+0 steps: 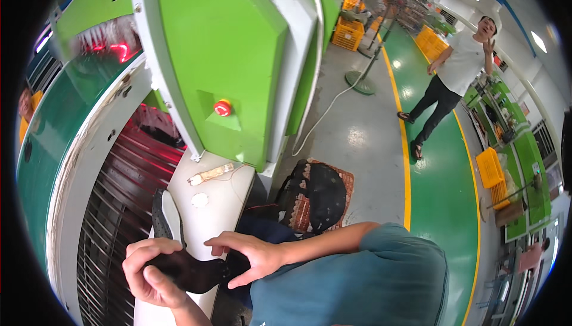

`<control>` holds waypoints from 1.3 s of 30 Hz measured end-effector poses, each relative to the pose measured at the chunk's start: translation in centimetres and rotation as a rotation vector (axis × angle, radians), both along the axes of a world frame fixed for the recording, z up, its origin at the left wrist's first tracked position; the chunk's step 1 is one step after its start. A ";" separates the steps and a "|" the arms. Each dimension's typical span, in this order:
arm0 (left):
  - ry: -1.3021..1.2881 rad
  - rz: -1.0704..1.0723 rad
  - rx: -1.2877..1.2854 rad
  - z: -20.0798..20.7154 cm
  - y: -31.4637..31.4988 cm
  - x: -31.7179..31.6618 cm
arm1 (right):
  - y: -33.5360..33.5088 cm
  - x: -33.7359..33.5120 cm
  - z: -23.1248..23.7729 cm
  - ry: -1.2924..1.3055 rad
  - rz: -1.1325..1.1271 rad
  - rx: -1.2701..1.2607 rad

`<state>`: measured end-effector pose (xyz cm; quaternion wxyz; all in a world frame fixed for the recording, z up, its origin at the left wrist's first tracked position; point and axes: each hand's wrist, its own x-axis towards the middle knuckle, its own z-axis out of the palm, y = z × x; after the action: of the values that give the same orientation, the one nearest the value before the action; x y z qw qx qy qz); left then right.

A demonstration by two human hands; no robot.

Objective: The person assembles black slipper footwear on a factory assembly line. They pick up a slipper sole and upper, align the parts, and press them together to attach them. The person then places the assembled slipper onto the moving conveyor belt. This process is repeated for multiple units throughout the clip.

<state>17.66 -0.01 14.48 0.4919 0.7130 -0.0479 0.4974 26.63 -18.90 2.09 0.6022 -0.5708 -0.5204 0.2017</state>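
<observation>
My left hand (152, 272) is closed around the wide end of a dark, smooth, shoe-shaped piece (193, 271), held over the white ledge (199, 225). At the piece's narrow end, my right hand (256, 257) has its thumb and fingers spread apart, close to the tip. Whether it touches the piece is hard to tell. Just beyond my left hand, a dark shoe sole with a pale grey inner face (168, 216) stands on its edge on the ledge. A tape-wrapped stick (211, 174) and a white round disc (200, 200) lie farther up the ledge.
Left of the ledge runs a bed of metal rods (119, 207), reaching into a green machine (220, 40) with a red stop button (223, 108). A cushioned seat (322, 195) is beside me. Beyond are a standing fan (360, 82), yellow crates (348, 34) and a person (456, 70).
</observation>
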 end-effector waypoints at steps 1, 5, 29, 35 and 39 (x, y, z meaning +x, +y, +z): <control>-0.018 -0.037 -0.076 0.0 -0.2 0.0 | 0.0 0.0 0.1 -0.028 -0.006 0.000; -0.004 -0.047 -0.105 0.2 -0.8 0.2 | 0.3 -0.2 -0.6 -0.049 -0.010 0.011; 0.172 -0.054 0.165 0.3 0.0 0.0 | -1.2 0.4 -1.4 -0.101 0.007 -0.013; 0.205 -0.038 0.244 1.1 -0.1 0.2 | -1.3 0.2 -1.6 -0.086 0.039 -0.046; 0.225 -0.029 0.301 1.3 0.3 0.1 | -1.3 0.2 -1.8 -0.070 0.070 -0.080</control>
<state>17.80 0.32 15.75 0.3892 0.8288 -0.0769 0.3947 26.84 -20.25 0.30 0.5531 -0.5825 -0.5522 0.2231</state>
